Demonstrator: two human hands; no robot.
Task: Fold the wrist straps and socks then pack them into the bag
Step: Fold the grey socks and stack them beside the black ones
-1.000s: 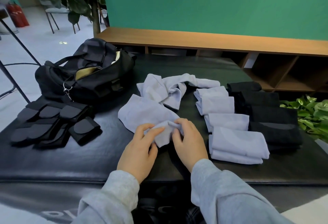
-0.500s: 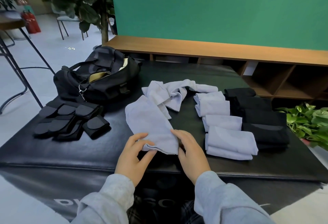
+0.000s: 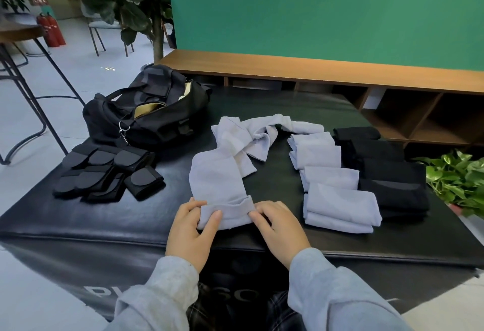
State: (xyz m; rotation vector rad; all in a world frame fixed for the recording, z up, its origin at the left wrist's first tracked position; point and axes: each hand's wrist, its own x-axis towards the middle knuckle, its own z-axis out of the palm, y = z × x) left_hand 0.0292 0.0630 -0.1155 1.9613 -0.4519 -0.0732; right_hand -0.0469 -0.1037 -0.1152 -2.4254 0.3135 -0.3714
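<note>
- Left hand (image 3: 189,228): thumb laid over the near left corner of a light blue sock (image 3: 217,184), remaining fingers tucked behind the cloth edge, pinching that corner.
- Right hand (image 3: 279,226): fingertips curled against the near right corner of the same sock, pressing the turned-over cuff; whether pinching or only pressing, cannot tell.
- Sock itself: pale lavender-blue, soft knit, spread flat and running away from the hands, with the near end folded back into a narrow band between the two hands.
- Just beyond, touching its far end: a loose tangle of unfolded light blue socks (image 3: 251,134), twisted and overlapping.
- To the right, well apart from the held sock: a column of folded light blue socks (image 3: 337,199), stacked in neat rectangles, largest nearest.
- Right again, beside that column: folded black socks (image 3: 390,181) in a matching row.
- To the left: black wrist straps (image 3: 104,173) lying in a cluster, rounded tabs showing.
- Behind the straps: black duffel bag (image 3: 146,118), unzipped, tan lining visible inside.
- Under everything: black padded table (image 3: 78,215), glossy surface.
- Grey sleeves (image 3: 340,294) covering both forearms.
- Farther off: wooden shelf unit (image 3: 314,68) against a green wall (image 3: 314,8), leafy green plant (image 3: 455,178) at the right edge.
</note>
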